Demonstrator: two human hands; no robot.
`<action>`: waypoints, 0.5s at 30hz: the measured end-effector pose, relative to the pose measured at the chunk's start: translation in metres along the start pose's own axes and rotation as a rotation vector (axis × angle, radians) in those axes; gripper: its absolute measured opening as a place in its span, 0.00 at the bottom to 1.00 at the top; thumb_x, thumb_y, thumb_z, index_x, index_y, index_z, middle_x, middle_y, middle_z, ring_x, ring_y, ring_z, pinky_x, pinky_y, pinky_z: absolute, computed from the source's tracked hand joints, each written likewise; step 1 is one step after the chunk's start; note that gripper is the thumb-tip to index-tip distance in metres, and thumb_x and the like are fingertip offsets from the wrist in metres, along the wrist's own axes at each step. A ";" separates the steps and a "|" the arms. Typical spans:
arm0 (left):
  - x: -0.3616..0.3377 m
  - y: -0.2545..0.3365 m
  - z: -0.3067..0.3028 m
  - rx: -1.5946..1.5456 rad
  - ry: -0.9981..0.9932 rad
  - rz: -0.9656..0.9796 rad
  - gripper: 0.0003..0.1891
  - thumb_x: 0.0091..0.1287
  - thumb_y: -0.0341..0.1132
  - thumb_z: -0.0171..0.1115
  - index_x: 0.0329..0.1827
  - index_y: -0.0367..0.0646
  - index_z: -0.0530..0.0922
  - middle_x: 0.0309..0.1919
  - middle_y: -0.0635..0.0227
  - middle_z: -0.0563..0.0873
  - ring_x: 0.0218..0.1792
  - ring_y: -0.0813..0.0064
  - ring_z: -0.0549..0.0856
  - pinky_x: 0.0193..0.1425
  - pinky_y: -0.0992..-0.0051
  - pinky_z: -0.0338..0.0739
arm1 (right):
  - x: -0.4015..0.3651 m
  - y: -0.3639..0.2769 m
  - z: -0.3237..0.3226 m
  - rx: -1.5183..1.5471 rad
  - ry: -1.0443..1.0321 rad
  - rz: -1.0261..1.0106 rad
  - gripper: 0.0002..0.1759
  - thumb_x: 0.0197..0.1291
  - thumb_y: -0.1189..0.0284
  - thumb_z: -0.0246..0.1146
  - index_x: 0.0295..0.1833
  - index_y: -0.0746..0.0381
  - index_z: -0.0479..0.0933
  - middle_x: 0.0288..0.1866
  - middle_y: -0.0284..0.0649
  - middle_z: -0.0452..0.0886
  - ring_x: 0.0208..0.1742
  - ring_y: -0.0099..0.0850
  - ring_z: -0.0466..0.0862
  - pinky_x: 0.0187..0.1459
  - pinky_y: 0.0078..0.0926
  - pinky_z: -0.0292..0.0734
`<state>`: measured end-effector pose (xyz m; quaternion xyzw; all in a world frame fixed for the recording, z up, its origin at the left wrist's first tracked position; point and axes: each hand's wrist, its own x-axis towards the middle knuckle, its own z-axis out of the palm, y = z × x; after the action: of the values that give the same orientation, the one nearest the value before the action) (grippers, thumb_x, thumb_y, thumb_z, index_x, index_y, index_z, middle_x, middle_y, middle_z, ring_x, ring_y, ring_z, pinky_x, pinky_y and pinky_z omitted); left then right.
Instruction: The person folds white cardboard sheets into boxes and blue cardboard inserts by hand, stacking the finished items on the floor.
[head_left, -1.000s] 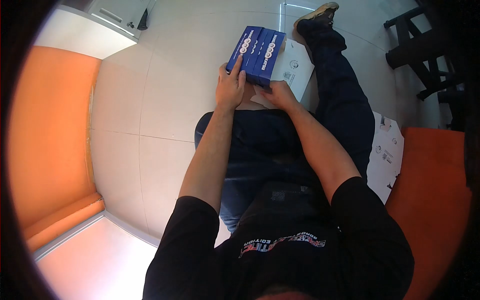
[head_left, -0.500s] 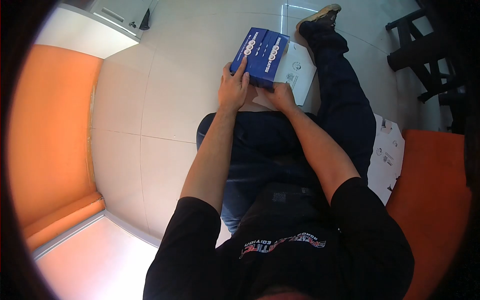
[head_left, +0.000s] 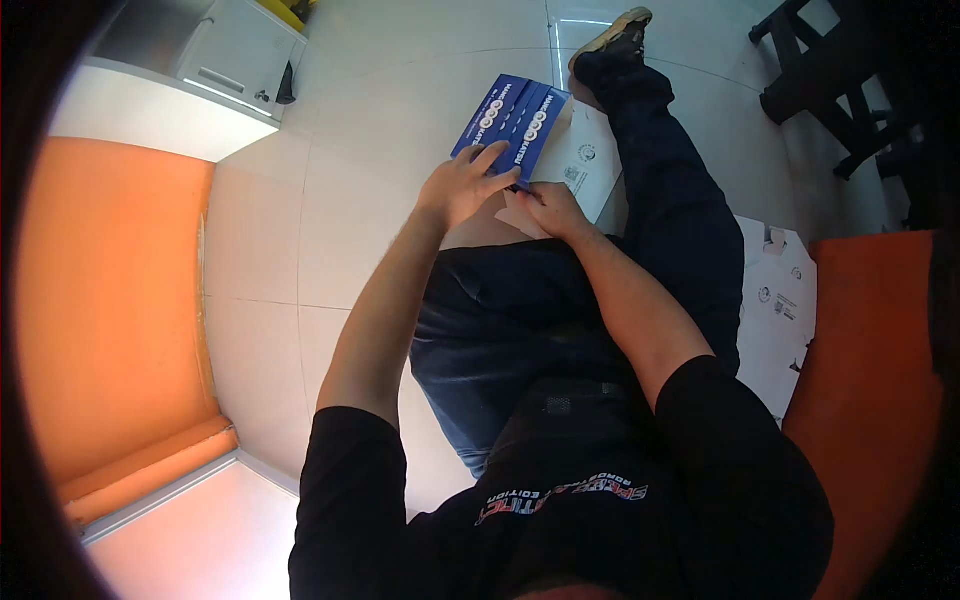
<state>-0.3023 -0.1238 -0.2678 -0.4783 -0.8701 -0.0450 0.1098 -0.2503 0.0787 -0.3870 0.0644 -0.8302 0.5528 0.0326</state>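
A blue box [head_left: 512, 125] with white lettering stands tilted in front of my lap. My left hand [head_left: 468, 183] lies on its near left part, fingers spread and touching the blue face. At the near right corner, my right hand [head_left: 553, 208] pinches the box's edge, its fingertips partly hidden. Beneath and to the right of the box is a white printed cardboard sheet [head_left: 592, 165].
A second white cardboard sheet [head_left: 778, 300] lies right of my leg, beside an orange surface [head_left: 865, 330]. Black stools [head_left: 830, 90] are at the upper right. A white cabinet [head_left: 235, 60] stands at the upper left, above an orange panel [head_left: 120, 300].
My left hand has shifted across the near part of the box, its fingers spread wider. The view has moved slightly, and the box appears a little lower and more tilted.
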 end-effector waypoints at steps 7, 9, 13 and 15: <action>0.037 -0.018 -0.020 0.123 -0.259 0.304 0.18 0.64 0.32 0.69 0.56 0.64 0.84 0.70 0.71 0.74 0.60 0.65 0.82 0.51 0.67 0.90 | -0.003 -0.008 -0.006 -0.153 -0.059 -0.035 0.15 0.67 0.63 0.64 0.47 0.63 0.87 0.43 0.54 0.89 0.45 0.56 0.88 0.49 0.50 0.83; 0.040 -0.023 -0.019 0.118 -0.237 0.439 0.16 0.63 0.32 0.69 0.53 0.63 0.86 0.69 0.71 0.74 0.60 0.66 0.82 0.51 0.68 0.90 | -0.003 -0.011 -0.004 -0.213 -0.058 -0.058 0.15 0.67 0.63 0.64 0.47 0.62 0.87 0.44 0.53 0.89 0.46 0.55 0.88 0.50 0.50 0.83; 0.040 -0.018 -0.009 0.068 -0.189 0.492 0.13 0.63 0.35 0.71 0.49 0.64 0.90 0.69 0.73 0.73 0.62 0.65 0.79 0.52 0.69 0.89 | 0.001 -0.012 -0.008 -0.286 -0.082 -0.022 0.14 0.66 0.62 0.66 0.48 0.60 0.87 0.46 0.52 0.89 0.48 0.55 0.88 0.52 0.51 0.83; 0.036 -0.013 -0.008 0.063 -0.166 0.481 0.13 0.63 0.36 0.71 0.49 0.65 0.91 0.69 0.73 0.73 0.63 0.65 0.79 0.53 0.69 0.89 | 0.002 -0.010 -0.006 -0.282 -0.067 -0.037 0.14 0.67 0.62 0.66 0.48 0.61 0.87 0.45 0.52 0.88 0.48 0.55 0.88 0.52 0.51 0.83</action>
<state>-0.3310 -0.1024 -0.2515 -0.6698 -0.7384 0.0489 0.0604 -0.2508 0.0804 -0.3755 0.0930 -0.8988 0.4276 0.0238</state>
